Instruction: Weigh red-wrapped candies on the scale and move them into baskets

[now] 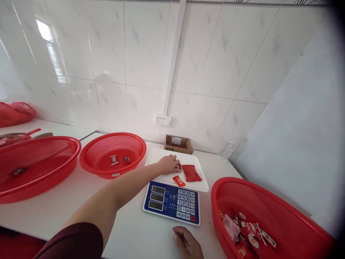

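My left hand point(168, 164) reaches over the white weighing tray point(155, 158) of a scale. Its fingers are closed on a small dark red packet point(178, 166), which they partly hide. Beside that packet, a larger red packet point(191, 173) and a small red-orange packet point(179, 181) lie on the tray. The scale's blue panel point(171, 203), with displays and number keys, faces me. Below the scale my right hand point(188, 243) is at the table's front, loosely curled with thumb and forefinger a little apart; nothing shows in it.
A red basket point(219, 194) holding several mixed packets stands at right. Another red basket point(113, 138) with two small packets stands left of the scale, and a third point(54, 180) is farther left. Behind the tray are a cardboard box point(179, 144) and a clear plastic object point(228, 148) by the wall.
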Available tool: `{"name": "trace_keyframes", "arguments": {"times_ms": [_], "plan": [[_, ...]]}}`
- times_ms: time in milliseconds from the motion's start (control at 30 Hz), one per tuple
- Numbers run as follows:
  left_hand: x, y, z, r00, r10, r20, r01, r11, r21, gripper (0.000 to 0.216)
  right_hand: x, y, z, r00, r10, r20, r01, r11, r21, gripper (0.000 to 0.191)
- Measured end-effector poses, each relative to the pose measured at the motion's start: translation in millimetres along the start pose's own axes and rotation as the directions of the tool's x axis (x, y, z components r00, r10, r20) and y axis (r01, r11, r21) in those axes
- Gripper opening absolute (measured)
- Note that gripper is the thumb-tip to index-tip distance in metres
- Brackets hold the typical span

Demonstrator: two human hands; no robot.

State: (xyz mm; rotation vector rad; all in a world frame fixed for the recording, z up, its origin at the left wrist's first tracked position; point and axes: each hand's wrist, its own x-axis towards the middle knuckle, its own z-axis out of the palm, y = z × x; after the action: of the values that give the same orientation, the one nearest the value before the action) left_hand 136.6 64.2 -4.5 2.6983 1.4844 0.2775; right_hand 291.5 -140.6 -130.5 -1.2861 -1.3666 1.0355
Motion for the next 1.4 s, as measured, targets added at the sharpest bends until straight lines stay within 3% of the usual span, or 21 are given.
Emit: {"name": "trace_keyframes", "arguments": {"times_ms": [233, 400, 700, 833, 933, 1067, 1167, 1300, 1400], "plan": [[-5, -11, -11, 0.985, -0.174, -0.015, 0.172, 0.981, -0.085, 0.030, -3, -15, -6, 0.999, 0.013, 0.051, -0.011, 0.999, -0.043, 0.030], [-24, -37, -28, 0.950, -0.310, -0.028, 0.303, 0.941, -0.153, 0.029, -1, -16, -13, 0.986, 0.037, 0.162, -0.018, 0.993, -0.115, 0.027], [-108, -125, -84, 0.772, -0.593, -0.230, 0.583, 0.804, -0.117, 0.031, -2, -20, -15, 0.977, 0.042, 0.209, -0.014, 0.990, -0.138, 0.025], [-140, -144, -82, 0.721, -0.661, -0.208, 0.662, 0.746, -0.074, 0.032, -3, -22, -16, 0.973, 0.069, 0.219, -0.041, 0.991, -0.130, 0.025], [-149, -149, -73, 0.707, -0.687, -0.167, 0.689, 0.723, -0.052, 0.032, -4, -23, -14, 0.980, 0.068, 0.189, -0.046, 0.992, -0.116, 0.025], [-140, -144, -66, 0.740, -0.653, -0.162, 0.655, 0.754, -0.047, 0.031, -6, -23, -9, 0.994, 0.033, 0.106, -0.024, 0.997, -0.079, 0.023], [-119, -124, -64, 0.812, -0.549, -0.195, 0.551, 0.833, -0.052, 0.031, -6, -22, -8, 0.995, 0.021, 0.093, -0.014, 0.997, -0.076, 0.023], [-85, -75, -59, 0.949, -0.267, -0.169, 0.259, 0.964, -0.066, 0.038, -4, -22, -10, 0.990, 0.036, 0.139, -0.018, 0.992, -0.126, 0.024], [-59, -33, -50, 0.997, -0.017, -0.075, 0.010, 0.996, -0.088, 0.056, -2, -22, -13, 0.985, 0.029, 0.172, -0.006, 0.991, -0.134, 0.025]]}}
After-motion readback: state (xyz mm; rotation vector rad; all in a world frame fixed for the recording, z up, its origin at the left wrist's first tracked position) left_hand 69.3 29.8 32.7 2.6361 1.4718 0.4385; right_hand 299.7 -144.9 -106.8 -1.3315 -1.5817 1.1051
